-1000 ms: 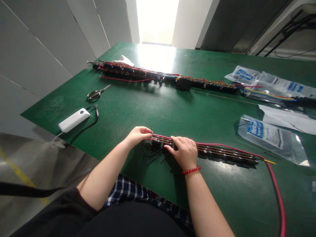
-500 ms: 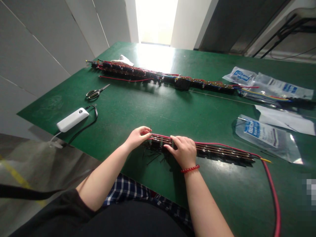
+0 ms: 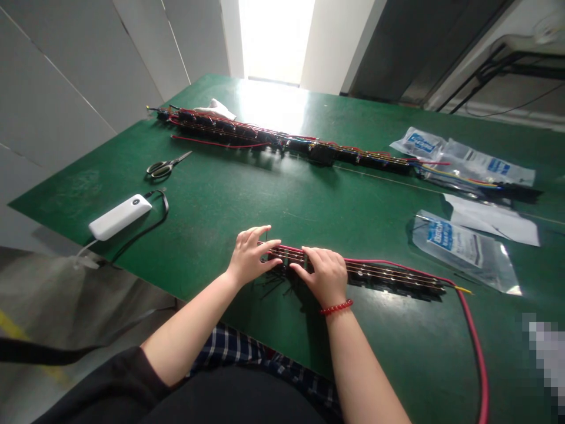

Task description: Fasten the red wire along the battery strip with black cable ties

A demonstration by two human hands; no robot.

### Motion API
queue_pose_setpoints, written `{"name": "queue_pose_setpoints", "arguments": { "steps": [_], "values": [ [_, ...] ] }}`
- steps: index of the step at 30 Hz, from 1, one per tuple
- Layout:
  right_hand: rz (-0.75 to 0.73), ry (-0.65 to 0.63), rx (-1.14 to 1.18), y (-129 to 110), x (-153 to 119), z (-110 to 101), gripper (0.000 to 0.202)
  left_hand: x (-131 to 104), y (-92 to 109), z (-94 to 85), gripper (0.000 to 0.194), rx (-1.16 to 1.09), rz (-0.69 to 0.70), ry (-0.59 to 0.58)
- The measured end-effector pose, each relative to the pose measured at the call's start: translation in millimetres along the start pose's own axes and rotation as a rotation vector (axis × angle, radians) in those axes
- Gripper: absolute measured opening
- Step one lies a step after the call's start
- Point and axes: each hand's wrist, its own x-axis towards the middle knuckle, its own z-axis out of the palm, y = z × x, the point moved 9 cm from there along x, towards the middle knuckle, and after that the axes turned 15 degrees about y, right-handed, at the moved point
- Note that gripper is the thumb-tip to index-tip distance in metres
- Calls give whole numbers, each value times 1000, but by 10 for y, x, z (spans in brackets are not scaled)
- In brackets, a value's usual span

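Note:
A long black strip (image 3: 392,279) with bare metal rods and a red wire along its top lies near the table's front edge. My left hand (image 3: 251,254) is at its left end, fingers spread, thumb and index fingertip at the rods. Beside those fingers a thin black cable tie (image 3: 266,234) sticks up. My right hand (image 3: 325,272) grips the strip further right, thumb on the near side and fingers on the far side. Several loose black cable ties (image 3: 273,282) hang or lie below the left end. A thick red cable (image 3: 477,347) runs from the right end toward me.
Across the green table (image 3: 229,194) lies a longer wired black assembly (image 3: 265,136). Scissors (image 3: 165,168) and a white power bank (image 3: 120,217) with a cord are on the left. Plastic bags (image 3: 468,247) and white paper (image 3: 489,218) lie on the right.
My left hand's fingers have spread from a pinch near the upright tie. My right hand keeps its grip on the strip. The whole view has shifted slightly.

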Motion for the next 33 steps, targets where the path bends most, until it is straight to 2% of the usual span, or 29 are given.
{"name": "queue_pose_setpoints", "arguments": {
  "steps": [8,16,21,33],
  "values": [
    [-14,-1,-14,2,-5,1,41,-15,3,64,38,-42,28,-34],
    [-12,-71,1,-23,58,7,39,-5,37,94,39,-46,52,-78],
    [-21,-70,8,-24,78,-15,39,2,30,74,39,-50,30,-51],
    [6,-64,-24,-35,100,-59,42,1,-33,139,36,-65,-16,-97]
  ]
}}
